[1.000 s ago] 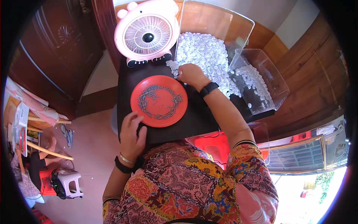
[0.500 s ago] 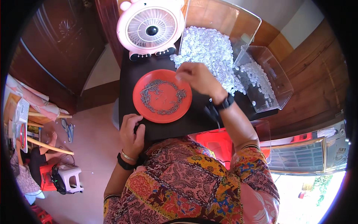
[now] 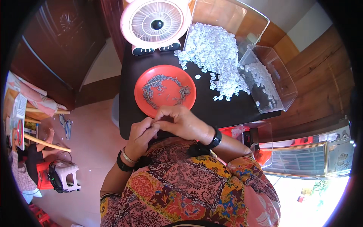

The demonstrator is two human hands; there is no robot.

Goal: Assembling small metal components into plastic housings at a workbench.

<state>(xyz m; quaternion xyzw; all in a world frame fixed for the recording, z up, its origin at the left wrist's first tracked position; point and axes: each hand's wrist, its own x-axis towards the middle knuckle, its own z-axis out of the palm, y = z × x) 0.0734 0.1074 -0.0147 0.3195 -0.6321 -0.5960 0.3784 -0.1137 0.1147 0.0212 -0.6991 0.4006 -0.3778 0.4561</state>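
Note:
My left hand (image 3: 141, 137) and my right hand (image 3: 177, 123) meet in front of my body, at the near rim of a red plate (image 3: 166, 99). Fingers of both hands are pinched together, fingertip to fingertip; whatever they hold is too small or hidden to make out. Small grey metal screws or nails (image 3: 154, 81) lie in a ring on the plate, with a denser clump at its right side. Beyond my right hand spreads a large heap of small clear-white plastic pieces (image 3: 215, 49), spilling from a clear bin (image 3: 266, 23) onto the dark table (image 3: 200, 109).
A pink animal-shaped fan (image 3: 157, 24) stands at the back left of the table. To the right, a clear box (image 3: 285, 85) holds more white pieces. Another person (image 3: 24, 162) sits at the far left near a pale stool (image 3: 72, 176). A red stool shows under the table.
My right hand has come back from the edge of the white heap, toward me and left, to meet the left hand. The left hand has shifted slightly right, its fingers now closed.

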